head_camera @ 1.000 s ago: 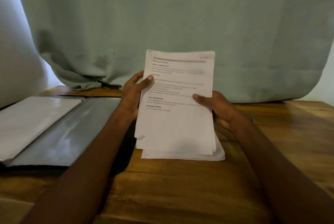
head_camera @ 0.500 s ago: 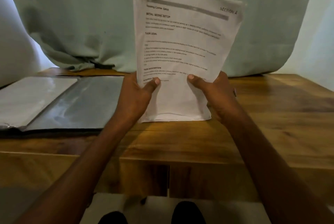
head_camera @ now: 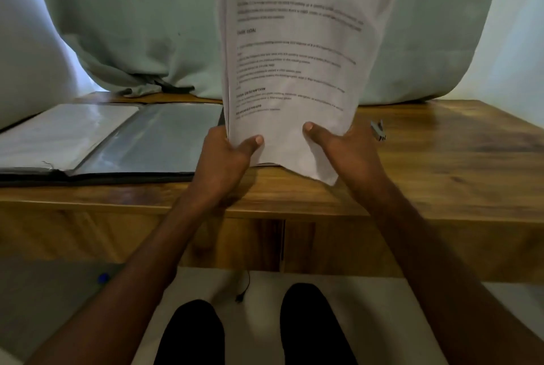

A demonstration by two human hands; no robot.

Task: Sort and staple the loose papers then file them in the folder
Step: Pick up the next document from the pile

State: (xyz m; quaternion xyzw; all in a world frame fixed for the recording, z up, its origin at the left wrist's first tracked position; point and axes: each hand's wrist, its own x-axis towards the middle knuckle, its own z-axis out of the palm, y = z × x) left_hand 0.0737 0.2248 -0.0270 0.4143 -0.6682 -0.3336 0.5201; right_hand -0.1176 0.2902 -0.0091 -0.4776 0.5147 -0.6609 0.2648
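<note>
While the open folder (head_camera: 112, 141) lies flat on the wooden table (head_camera: 441, 176), its glossy clear sleeves showing a pale sheet on the left page, the sheaf of papers (head_camera: 294, 55) stands upright over the table's near edge, just right of the folder. The left hand (head_camera: 226, 158) and right hand (head_camera: 347, 152) grip its lower edge, thumbs pressed on the printed front. A small grey stapler (head_camera: 377, 130) sits further right.

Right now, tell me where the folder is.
In the head view the folder lies open and flat on the wooden desk, left of the left hand and the held papers, in front of the curtain.
</note>
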